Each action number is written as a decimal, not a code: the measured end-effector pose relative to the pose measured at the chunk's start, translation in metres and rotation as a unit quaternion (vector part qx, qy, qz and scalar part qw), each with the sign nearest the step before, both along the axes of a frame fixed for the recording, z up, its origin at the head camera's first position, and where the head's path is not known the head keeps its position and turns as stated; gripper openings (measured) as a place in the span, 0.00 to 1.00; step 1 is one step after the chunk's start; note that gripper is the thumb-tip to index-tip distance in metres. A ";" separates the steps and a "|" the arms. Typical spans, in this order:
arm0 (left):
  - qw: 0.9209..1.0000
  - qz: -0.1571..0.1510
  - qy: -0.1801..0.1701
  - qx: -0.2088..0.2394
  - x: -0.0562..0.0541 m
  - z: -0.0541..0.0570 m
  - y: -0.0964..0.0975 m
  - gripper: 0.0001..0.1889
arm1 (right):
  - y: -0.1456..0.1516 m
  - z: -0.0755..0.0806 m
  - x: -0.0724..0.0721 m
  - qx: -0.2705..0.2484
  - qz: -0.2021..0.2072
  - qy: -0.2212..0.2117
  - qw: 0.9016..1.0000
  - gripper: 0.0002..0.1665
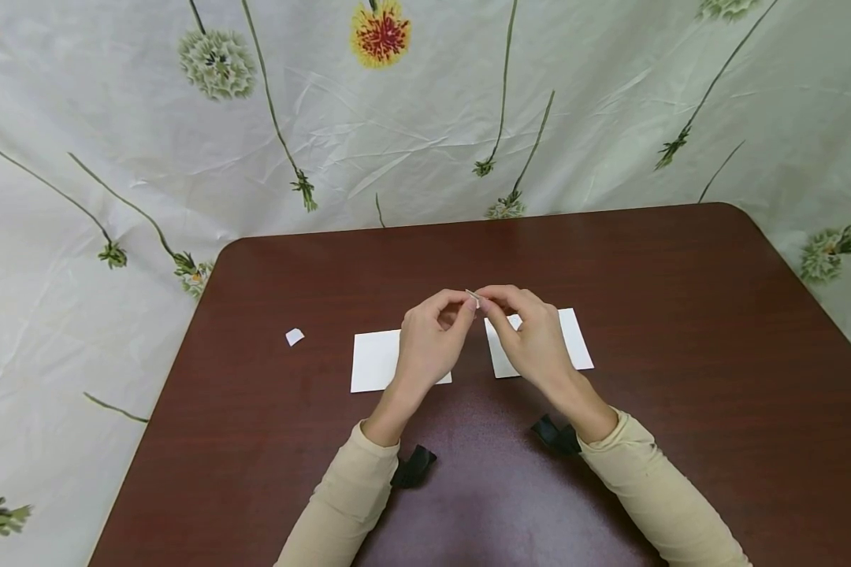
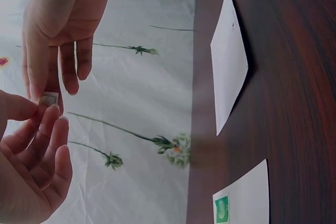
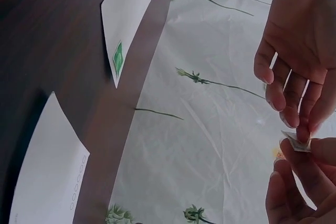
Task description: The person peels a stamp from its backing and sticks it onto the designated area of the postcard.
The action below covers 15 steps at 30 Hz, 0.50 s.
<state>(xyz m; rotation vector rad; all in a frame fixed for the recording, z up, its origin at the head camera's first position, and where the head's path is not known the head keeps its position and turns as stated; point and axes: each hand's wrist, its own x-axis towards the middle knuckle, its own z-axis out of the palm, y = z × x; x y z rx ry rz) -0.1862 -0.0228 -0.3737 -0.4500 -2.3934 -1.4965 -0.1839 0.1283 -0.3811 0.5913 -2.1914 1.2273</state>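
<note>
My left hand [image 1: 429,340] and right hand [image 1: 532,335] meet above the table, fingertips together, pinching a small stamp [image 2: 50,98] between them. In the right wrist view the stamp [image 3: 298,142] looks tilted, one corner standing out from the fingers. Under the left hand lies a white envelope [image 1: 374,362], partly covered by it in the head view; a green stamp [image 2: 222,210] sits at its corner. A second white envelope [image 1: 576,339] lies beneath the right hand, with a row of small printed ovals [image 3: 77,182] along one edge.
A small white piece of paper [image 1: 295,337] lies left of the envelopes on the dark brown table [image 1: 681,315]. Dark straps [image 1: 414,467] show by both wrists. A white cloth with flower prints [image 1: 397,142] hangs behind the table.
</note>
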 end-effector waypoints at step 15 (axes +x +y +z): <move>0.999 -0.017 -0.041 -0.013 -0.001 0.000 -0.003 0.08 | 0.000 -0.002 -0.001 0.033 0.008 0.018 0.999 0.07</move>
